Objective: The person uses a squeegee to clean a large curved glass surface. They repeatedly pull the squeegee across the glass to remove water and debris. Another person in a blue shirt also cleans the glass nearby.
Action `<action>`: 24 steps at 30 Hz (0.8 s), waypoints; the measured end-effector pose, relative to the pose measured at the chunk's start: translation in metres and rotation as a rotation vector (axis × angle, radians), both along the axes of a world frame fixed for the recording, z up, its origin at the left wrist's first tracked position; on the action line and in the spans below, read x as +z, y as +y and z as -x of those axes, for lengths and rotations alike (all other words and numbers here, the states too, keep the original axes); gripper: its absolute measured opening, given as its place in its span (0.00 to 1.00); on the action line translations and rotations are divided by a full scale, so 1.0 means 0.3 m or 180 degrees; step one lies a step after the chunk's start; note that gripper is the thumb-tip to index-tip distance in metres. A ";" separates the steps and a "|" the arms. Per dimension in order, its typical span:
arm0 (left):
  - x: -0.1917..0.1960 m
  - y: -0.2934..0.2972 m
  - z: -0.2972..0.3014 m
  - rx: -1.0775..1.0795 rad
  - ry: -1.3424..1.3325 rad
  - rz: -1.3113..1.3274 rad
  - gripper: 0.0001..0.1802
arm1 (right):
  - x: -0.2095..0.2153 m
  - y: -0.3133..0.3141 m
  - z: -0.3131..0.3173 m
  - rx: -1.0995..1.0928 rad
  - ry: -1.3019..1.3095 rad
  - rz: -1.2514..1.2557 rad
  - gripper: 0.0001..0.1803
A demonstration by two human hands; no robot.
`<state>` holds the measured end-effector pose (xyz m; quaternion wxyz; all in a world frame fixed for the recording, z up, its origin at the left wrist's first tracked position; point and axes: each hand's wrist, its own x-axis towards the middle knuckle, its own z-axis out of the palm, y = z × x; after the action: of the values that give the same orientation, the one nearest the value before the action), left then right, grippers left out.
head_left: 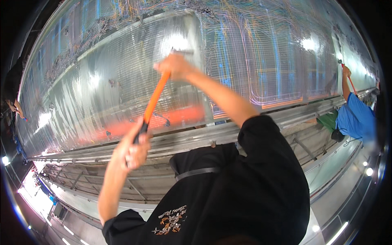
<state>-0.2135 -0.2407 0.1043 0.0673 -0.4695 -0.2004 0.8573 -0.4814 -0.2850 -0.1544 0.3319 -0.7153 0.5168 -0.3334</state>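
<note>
A long scraper with an orange shaft point(156, 98) and a black grip reaches across a large shiny panel point(122, 69). My left hand point(136, 149) is wrapped round the black grip at its near end. Farther up, my right hand point(175, 66) closes round the shaft just below the head. The thin head point(181, 52) lies against the panel, though glare and blur hide its edge. Under the tool the panel looks greyish and streaked, with a red band along its near side. Dark flakes point(161, 118) stick to it there.
Fine coloured lines point(265, 61) cover the panel's right part. Crumbled dark residue point(61, 73) lies along the far left. A metal rail point(196, 139) runs along the near edge. At the right, a person in blue point(355, 118) holds another orange-handled tool; another person's hand point(18, 108) shows far left.
</note>
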 end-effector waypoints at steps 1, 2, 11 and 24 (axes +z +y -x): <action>0.029 0.118 -0.087 0.0089 0.0019 -0.0347 0.32 | 0.003 0.148 -0.122 -0.0082 0.0147 0.0287 0.29; 0.059 0.242 -0.168 -0.0489 -0.0338 0.0060 0.32 | 0.004 0.276 -0.231 -0.0012 0.0263 0.0284 0.27; 0.107 0.675 -0.300 -0.1502 -0.0405 0.0277 0.33 | 0.046 0.879 -0.382 -0.0718 0.0096 0.1090 0.16; 0.141 0.025 0.155 -0.1722 -0.0585 0.0032 0.36 | -0.021 0.259 -0.002 -0.1066 -0.0013 0.1728 0.17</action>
<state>-0.2599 -0.2334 0.1467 0.2728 -0.5820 -0.0689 0.7630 -0.4809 -0.2074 -0.1607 0.0704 -0.6820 0.5189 -0.5105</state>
